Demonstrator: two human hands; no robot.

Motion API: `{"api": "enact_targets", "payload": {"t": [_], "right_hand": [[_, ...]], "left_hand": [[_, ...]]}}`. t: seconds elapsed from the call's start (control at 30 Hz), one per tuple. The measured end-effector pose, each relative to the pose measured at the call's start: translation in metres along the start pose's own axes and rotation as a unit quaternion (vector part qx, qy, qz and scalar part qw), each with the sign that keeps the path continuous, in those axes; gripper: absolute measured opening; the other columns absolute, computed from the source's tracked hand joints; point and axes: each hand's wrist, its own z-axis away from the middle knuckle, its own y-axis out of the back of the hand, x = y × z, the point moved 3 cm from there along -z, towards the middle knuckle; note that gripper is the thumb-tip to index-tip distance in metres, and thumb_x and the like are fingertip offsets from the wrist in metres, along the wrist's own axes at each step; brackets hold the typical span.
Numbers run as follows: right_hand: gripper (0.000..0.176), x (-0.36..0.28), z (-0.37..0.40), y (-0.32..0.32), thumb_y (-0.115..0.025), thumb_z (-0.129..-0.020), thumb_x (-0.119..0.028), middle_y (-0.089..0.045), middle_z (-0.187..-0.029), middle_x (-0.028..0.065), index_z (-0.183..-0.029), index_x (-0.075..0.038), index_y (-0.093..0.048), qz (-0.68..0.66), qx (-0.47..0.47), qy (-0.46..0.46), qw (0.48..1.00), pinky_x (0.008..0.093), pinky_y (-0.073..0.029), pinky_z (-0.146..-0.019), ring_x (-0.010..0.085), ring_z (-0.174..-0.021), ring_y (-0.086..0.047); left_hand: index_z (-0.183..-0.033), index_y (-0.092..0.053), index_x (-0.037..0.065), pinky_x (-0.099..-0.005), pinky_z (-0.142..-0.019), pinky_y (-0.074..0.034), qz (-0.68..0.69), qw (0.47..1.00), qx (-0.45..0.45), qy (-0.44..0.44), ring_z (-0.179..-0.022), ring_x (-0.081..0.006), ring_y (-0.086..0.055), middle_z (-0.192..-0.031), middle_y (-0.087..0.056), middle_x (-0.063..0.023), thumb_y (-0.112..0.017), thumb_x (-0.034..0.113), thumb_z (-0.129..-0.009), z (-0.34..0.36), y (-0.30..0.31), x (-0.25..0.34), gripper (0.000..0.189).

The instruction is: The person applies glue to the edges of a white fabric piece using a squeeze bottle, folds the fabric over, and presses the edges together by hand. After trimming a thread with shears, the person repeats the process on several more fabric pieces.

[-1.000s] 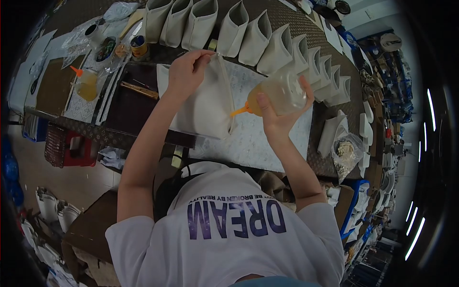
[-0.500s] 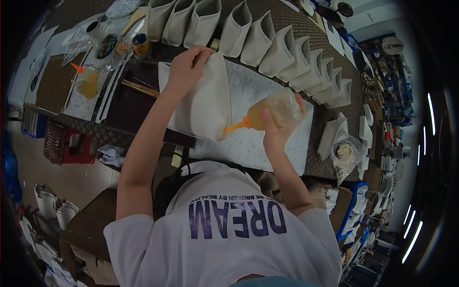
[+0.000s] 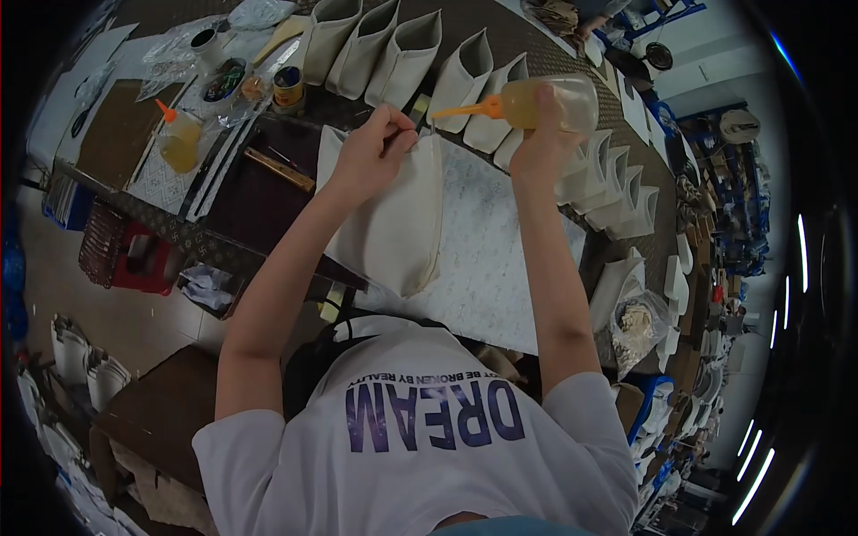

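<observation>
My left hand pinches the far top edge of a cream fabric pouch, which lies over the front of the table with its seamed side toward the right. Raised at the far right of the pouch, my right hand is wrapped round a clear squeeze bottle of yellowish glue. The bottle is tipped on its side, and its orange nozzle points left, close to the pouch's far right corner. Under the pouch spreads a pale patterned sheet.
Several cream pouches stand upright with open tops in a curved row behind. At left are a second glue bottle, a small tin, a bowl and a wooden-handled tool. A plastic bag lies at right.
My right hand has lifted the glue bottle from the pouch's near right corner to its far right corner. The left hand keeps its hold on the pouch; the whole view has shifted slightly.
</observation>
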Motion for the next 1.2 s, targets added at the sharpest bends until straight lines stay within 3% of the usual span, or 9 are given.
{"api": "enact_targets", "payload": {"t": [0.07,0.13,0.3,0.47,0.67,0.87,0.97,1.13,1.2], "right_hand": [[0.084,-0.009,-0.003,-0.009,-0.077,-0.076,-0.014,-0.039,-0.124,0.0121,-0.135,-0.008,-0.019,-0.053,-0.042,-0.026,0.997,0.0327,-0.041,-0.095,0.0191,-0.113,-0.045],[0.084,-0.014,0.0,-0.009,-0.077,-0.074,-0.014,-0.04,-0.123,0.0122,-0.135,-0.008,-0.019,0.03,-0.083,0.013,0.996,0.0329,-0.043,-0.094,0.0194,-0.112,-0.046],[0.087,-0.044,0.032,-0.013,-0.08,-0.07,-0.015,-0.04,-0.123,0.0119,-0.133,-0.007,-0.02,0.195,-0.183,0.024,0.963,0.033,-0.044,-0.092,0.0206,-0.111,-0.048],[0.09,-0.053,0.039,-0.012,-0.082,-0.067,-0.017,-0.037,-0.126,0.0119,-0.132,-0.006,-0.022,0.17,-0.154,0.023,0.973,0.0332,-0.043,-0.094,0.0215,-0.113,-0.046],[0.089,-0.036,0.068,0.011,-0.083,-0.066,-0.017,-0.034,-0.128,0.0124,-0.131,-0.006,-0.023,0.259,-0.26,0.07,0.928,0.0343,-0.042,-0.094,0.0215,-0.115,-0.043],[0.089,-0.017,0.093,0.05,-0.083,-0.066,-0.016,-0.035,-0.126,0.0119,-0.131,-0.006,-0.022,0.231,-0.198,0.032,0.952,0.0339,-0.043,-0.092,0.0206,-0.111,-0.045],[0.073,-0.016,0.085,0.075,-0.078,-0.071,-0.016,-0.045,-0.118,0.0092,-0.127,-0.007,-0.032,0.186,-0.134,-0.05,0.972,0.0335,-0.043,-0.091,0.0192,-0.107,-0.049],[0.042,0.012,0.065,0.17,-0.068,-0.083,-0.025,-0.057,-0.105,0.0071,-0.116,-0.008,-0.049,-0.113,0.013,-0.28,0.953,0.0382,-0.047,-0.087,0.0217,-0.099,-0.057],[0.038,0.016,0.067,0.202,-0.066,-0.085,-0.029,-0.058,-0.104,0.0082,-0.113,-0.008,-0.051,-0.185,0.086,-0.317,0.926,0.0405,-0.049,-0.085,0.0236,-0.098,-0.058]], "left_hand": [[-0.096,-0.049,0.002,-0.0238,-0.066,-0.042,-0.002,1.0,0.005,-0.002,-0.07,-0.0106,-0.054,-0.079,-0.061,-0.0048,-0.057,0.008,-0.089,-0.001,0.002,-0.002,0.012],[-0.095,-0.05,0.003,-0.0282,-0.068,-0.046,-0.006,1.0,0.011,0.0,-0.071,-0.0181,-0.062,-0.083,-0.065,-0.0102,-0.059,0.012,-0.088,-0.005,0.003,-0.009,0.015],[-0.095,-0.052,0.003,-0.029,-0.068,-0.046,-0.02,0.998,0.057,-0.002,-0.071,-0.0193,-0.062,-0.085,-0.067,-0.0102,-0.059,0.014,-0.089,-0.011,0.009,-0.014,0.015],[-0.094,-0.053,0.003,-0.0295,-0.068,-0.046,-0.029,0.995,0.093,-0.021,-0.072,-0.0199,-0.062,-0.084,-0.067,-0.0093,-0.059,0.015,-0.089,-0.016,0.012,-0.019,0.015],[-0.093,-0.053,0.003,-0.0294,-0.068,-0.046,-0.041,0.991,0.13,-0.018,-0.073,-0.0199,-0.062,-0.084,-0.066,-0.0081,-0.059,0.016,-0.089,-0.022,0.02,-0.028,0.014],[-0.096,-0.053,0.004,-0.0309,-0.069,-0.047,-0.095,0.979,0.181,0.004,-0.075,-0.0195,-0.062,-0.085,-0.065,-0.008,-0.059,0.017,-0.089,-0.01,0.013,-0.021,0.016],[-0.097,-0.052,0.004,-0.0318,-0.069,-0.047,-0.128,0.97,0.209,-0.001,-0.075,-0.0197,-0.062,-0.085,-0.065,-0.0081,-0.06,0.017,-0.089,0.0,-0.004,-0.005,0.018],[-0.098,-0.052,0.003,-0.0316,-0.069,-0.047,-0.098,0.972,0.206,0.055,-0.077,-0.0231,-0.063,-0.086,-0.065,-0.0107,-0.068,0.022,-0.083,-0.002,0.005,-0.003,0.03],[-0.094,-0.055,0.0,-0.0333,-0.069,-0.048,-0.142,0.985,-0.014,0.096,-0.077,-0.0267,-0.063,-0.085,-0.065,-0.0141,-0.069,0.03,-0.081,0.009,0.008,0.003,0.036]]}}
